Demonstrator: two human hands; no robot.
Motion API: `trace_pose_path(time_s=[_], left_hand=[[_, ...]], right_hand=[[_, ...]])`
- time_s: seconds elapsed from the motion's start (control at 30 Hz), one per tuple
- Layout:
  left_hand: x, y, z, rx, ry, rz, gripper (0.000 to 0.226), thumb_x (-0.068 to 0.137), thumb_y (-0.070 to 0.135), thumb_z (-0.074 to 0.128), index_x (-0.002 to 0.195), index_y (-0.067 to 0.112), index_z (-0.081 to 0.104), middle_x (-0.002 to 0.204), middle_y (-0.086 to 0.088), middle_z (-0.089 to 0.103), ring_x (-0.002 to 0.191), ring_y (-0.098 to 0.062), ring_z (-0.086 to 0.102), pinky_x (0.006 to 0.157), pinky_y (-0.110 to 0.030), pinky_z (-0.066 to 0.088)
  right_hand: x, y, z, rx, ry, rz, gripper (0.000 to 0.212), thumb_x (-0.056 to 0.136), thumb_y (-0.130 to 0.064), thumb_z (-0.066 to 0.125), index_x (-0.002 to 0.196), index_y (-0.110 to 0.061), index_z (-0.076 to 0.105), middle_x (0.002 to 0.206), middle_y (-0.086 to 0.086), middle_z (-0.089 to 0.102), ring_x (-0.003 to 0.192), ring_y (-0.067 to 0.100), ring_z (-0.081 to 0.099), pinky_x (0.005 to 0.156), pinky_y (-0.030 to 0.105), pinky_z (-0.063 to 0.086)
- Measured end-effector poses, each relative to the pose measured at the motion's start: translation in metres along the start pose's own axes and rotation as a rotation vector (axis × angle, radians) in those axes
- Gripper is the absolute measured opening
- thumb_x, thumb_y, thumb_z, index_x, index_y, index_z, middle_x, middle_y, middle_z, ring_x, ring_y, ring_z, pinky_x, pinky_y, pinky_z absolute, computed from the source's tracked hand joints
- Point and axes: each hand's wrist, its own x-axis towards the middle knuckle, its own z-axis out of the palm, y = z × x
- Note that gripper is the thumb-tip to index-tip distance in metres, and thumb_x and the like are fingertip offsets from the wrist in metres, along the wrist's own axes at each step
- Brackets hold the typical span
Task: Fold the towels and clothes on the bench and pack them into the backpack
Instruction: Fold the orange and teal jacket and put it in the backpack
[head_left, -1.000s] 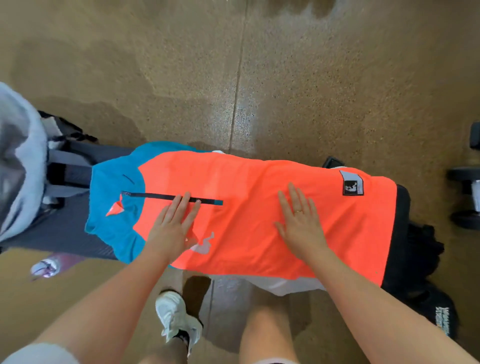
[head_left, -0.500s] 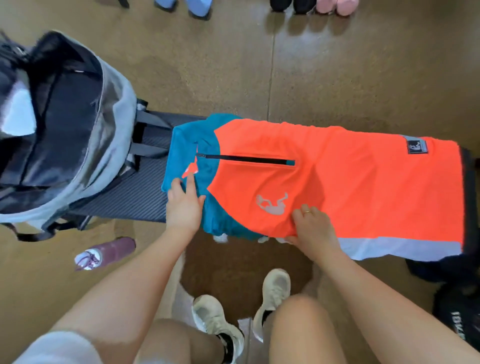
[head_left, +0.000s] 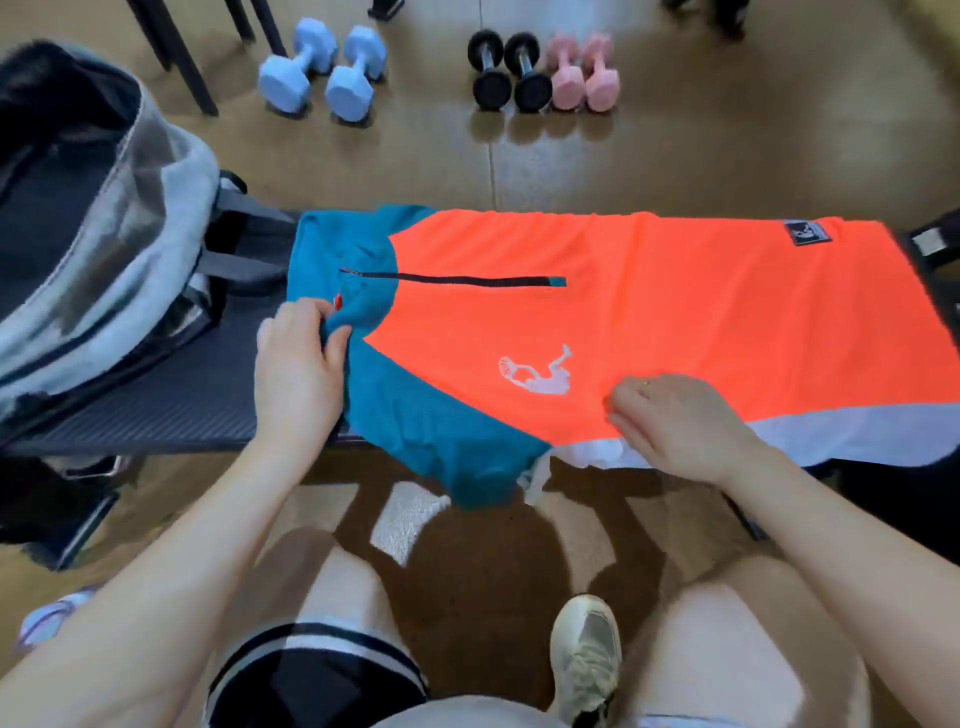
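An orange-and-teal shirt (head_left: 649, 322) lies flat along the surface (head_left: 171, 410); the left hand (head_left: 298, 374) pinches its teal end, and the right hand (head_left: 675, 421) pinches its near edge.

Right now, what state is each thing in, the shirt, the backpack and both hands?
orange and teal shirt: spread flat on the bench, not folded, zip closed
backpack: unzipped, mouth gaping
left hand: pinching the teal collar end
right hand: gripping the near edge
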Motion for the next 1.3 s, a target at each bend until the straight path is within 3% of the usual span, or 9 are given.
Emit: trace_pose_path(time_s=[0.17,0.3,0.37,0.53,0.67,0.8,1.03,1.17,1.3], left_hand=[[-0.013,-0.003,-0.001,0.141,0.021,0.085,0.032,0.08,0.004,0.061,0.111,0.002,0.055,0.113,-0.024,0.052,0.095,-0.044,0.049,0.076,-0.049,0.041],[-0.038,-0.007,0.0,-0.002,-0.111,0.76,0.018,0.086,0.023,0.053,0.098,0.01,0.056,0.101,-0.016,0.057,0.086,-0.032,0.054,0.073,-0.04,0.042],[-0.051,-0.015,0.008,0.128,-0.23,1.015,0.021,0.085,0.026,0.054,0.101,0.013,0.052,0.112,-0.011,0.051,0.093,-0.028,0.052,0.079,-0.039,0.04],[-0.053,-0.032,0.017,0.239,-0.088,1.112,0.03,0.082,0.0,0.039,0.107,0.014,0.049,0.121,-0.014,0.044,0.105,-0.028,0.045,0.091,-0.036,0.035],[-0.043,-0.037,0.018,0.164,-0.075,1.207,0.024,0.093,-0.001,0.032,0.105,0.012,0.048,0.117,-0.013,0.044,0.101,-0.028,0.045,0.084,-0.035,0.039],[-0.034,-0.02,0.014,0.028,-0.164,1.172,0.007,0.093,0.015,0.045,0.094,0.011,0.051,0.108,-0.007,0.051,0.094,-0.026,0.049,0.075,-0.034,0.04],[-0.019,0.008,-0.002,0.021,-0.318,0.705,0.039,0.087,0.039,0.037,0.067,0.012,0.058,0.055,-0.004,0.058,0.051,-0.026,0.059,0.038,-0.028,0.038],[-0.014,0.015,-0.003,-0.065,-0.363,0.564,0.043,0.086,0.046,0.034,0.056,0.018,0.042,0.051,-0.001,0.048,0.052,-0.022,0.046,0.045,-0.028,0.022],[-0.007,0.006,0.0,-0.198,-0.534,0.435,0.053,0.079,0.059,0.026,0.057,0.016,0.047,0.059,0.002,0.045,0.067,-0.022,0.05,0.061,-0.039,0.039]], right_hand=[[-0.014,-0.034,-0.002,0.004,0.057,0.194,0.033,0.086,-0.032,0.039,0.071,-0.009,0.058,0.06,0.005,0.056,0.05,0.028,0.058,0.041,0.026,0.038],[0.015,-0.09,0.0,-0.015,0.174,0.138,0.032,0.084,-0.035,0.042,0.066,-0.014,0.058,0.053,0.001,0.054,0.044,0.024,0.055,0.037,0.023,0.031],[0.028,-0.107,0.012,0.018,0.203,0.094,0.031,0.085,-0.031,0.043,0.064,-0.013,0.057,0.053,0.001,0.052,0.044,0.024,0.052,0.039,0.024,0.029],[0.04,-0.12,0.036,0.102,0.241,0.19,0.021,0.085,-0.021,0.045,0.073,-0.01,0.058,0.065,0.006,0.054,0.059,0.029,0.052,0.05,0.032,0.037],[0.035,-0.127,0.034,0.213,0.194,0.268,0.017,0.084,-0.024,0.045,0.086,-0.011,0.056,0.076,0.006,0.057,0.067,0.03,0.054,0.056,0.033,0.04],[0.032,-0.136,0.028,0.22,0.115,0.359,0.039,0.082,-0.049,0.046,0.091,-0.013,0.059,0.081,0.002,0.059,0.072,0.028,0.057,0.061,0.036,0.044],[0.063,-0.177,0.016,0.02,-0.002,0.709,0.08,0.049,-0.081,0.051,0.098,-0.018,0.058,0.083,-0.001,0.06,0.071,0.026,0.058,0.061,0.034,0.043],[0.099,-0.191,0.01,-0.019,0.024,0.883,0.059,0.048,-0.055,0.071,0.088,-0.014,0.056,0.08,0.004,0.06,0.065,0.028,0.057,0.06,0.035,0.043],[0.109,-0.182,0.004,-0.023,0.01,0.902,0.036,0.054,-0.018,0.069,0.087,-0.011,0.056,0.083,0.008,0.063,0.069,0.031,0.062,0.064,0.036,0.041]])
